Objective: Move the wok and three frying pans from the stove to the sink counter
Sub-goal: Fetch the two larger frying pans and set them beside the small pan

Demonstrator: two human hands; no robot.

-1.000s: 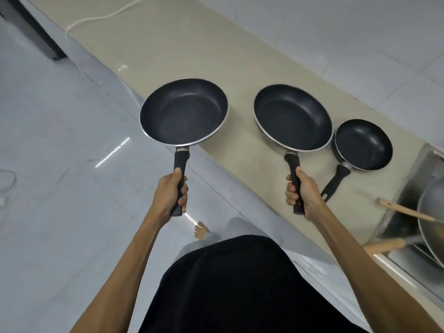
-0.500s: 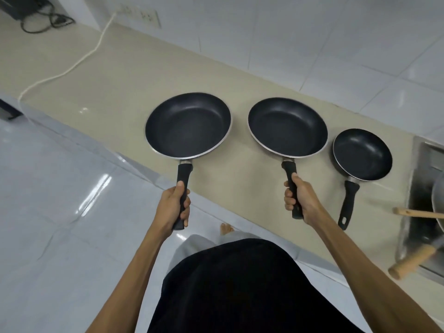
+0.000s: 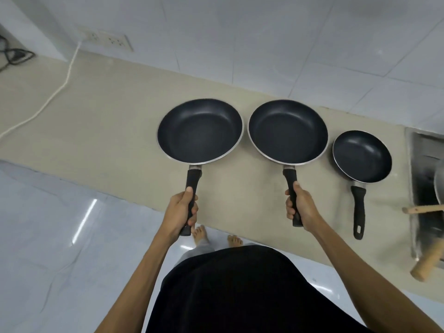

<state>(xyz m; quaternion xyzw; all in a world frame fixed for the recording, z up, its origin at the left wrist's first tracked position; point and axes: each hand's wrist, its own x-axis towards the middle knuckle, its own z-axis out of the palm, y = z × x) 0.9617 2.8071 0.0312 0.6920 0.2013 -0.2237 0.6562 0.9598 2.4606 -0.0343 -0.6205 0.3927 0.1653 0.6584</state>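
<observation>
While each hand, left [image 3: 180, 212] and right [image 3: 301, 210], grips a big pan's handle over the counter [image 3: 108, 131], the small pan [image 3: 362, 156] already rests right of them; the wok [image 3: 439, 186], seemingly, sits in the sink [image 3: 419, 164].

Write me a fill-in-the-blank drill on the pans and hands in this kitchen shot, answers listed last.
1. The left hand grips the left pan by its black ____.
2. The number of frying pans in view is ____.
3. The small pan lies on the counter with ____ hand on it.
4. The right hand holds the ____ of the three pans.

Answers: handle; three; no; middle
</observation>
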